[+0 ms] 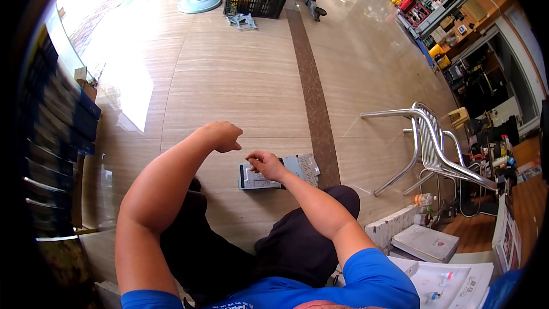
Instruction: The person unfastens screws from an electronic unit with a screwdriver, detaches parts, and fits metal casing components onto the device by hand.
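A flat grey metal device (pixel 291 167) lies on the tiled floor in front of my knees, with a slotted plate at its right end. Over its left part is my right hand (pixel 266 166), fingers curled and pinched together; what they hold, if anything, is too small to make out. My left hand (pixel 224 136) hangs in the air up and to the left of the device, apart from it. Its fingers bend downward and are partly hidden behind the back of the hand, so their grip cannot be seen.
A metal chair (pixel 426 143) stands at the right, near a thick book (pixel 426 243) on a white surface. Shelving with blue boxes (pixel 63 109) lines the left. At the far side are a black crate (pixel 255 0), a round stand base (pixel 199 3) and a metal bracket (pixel 242 21).
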Available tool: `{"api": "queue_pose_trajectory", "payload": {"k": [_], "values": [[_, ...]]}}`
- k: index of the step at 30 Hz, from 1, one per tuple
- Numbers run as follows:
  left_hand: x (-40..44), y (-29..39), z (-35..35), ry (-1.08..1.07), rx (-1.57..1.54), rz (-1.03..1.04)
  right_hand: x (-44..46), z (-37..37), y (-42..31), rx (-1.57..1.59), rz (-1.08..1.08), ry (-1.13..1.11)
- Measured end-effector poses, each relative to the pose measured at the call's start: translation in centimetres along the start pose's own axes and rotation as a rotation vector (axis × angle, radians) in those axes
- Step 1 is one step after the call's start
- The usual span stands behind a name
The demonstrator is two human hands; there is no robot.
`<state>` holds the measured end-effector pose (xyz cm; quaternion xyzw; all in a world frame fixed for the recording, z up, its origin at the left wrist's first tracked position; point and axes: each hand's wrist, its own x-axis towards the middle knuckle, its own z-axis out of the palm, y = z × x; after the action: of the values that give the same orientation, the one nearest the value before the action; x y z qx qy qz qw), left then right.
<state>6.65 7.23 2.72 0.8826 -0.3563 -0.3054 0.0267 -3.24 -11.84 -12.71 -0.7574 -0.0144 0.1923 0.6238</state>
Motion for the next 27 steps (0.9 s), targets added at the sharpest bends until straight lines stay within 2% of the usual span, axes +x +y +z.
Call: {"api": "queue_pose_trajectory", "payload": {"k": [17, 23, 27], "values": [[0.53, -0.36, 0.49, 0.028, 0.007, 0.010, -0.23, 0.02, -0.50, -0.016, 0.039, 0.003], [0.33, -0.13, 0.09, -0.032, 0.002, -0.002, -0.05, -0.16, -0.08, -0.013, 0.013, -0.009], [0.47, -0.34, 0.46, 0.020, 0.011, 0.005, -0.21, -0.17, -0.50, -0.014, -0.007, -0.036]]}}
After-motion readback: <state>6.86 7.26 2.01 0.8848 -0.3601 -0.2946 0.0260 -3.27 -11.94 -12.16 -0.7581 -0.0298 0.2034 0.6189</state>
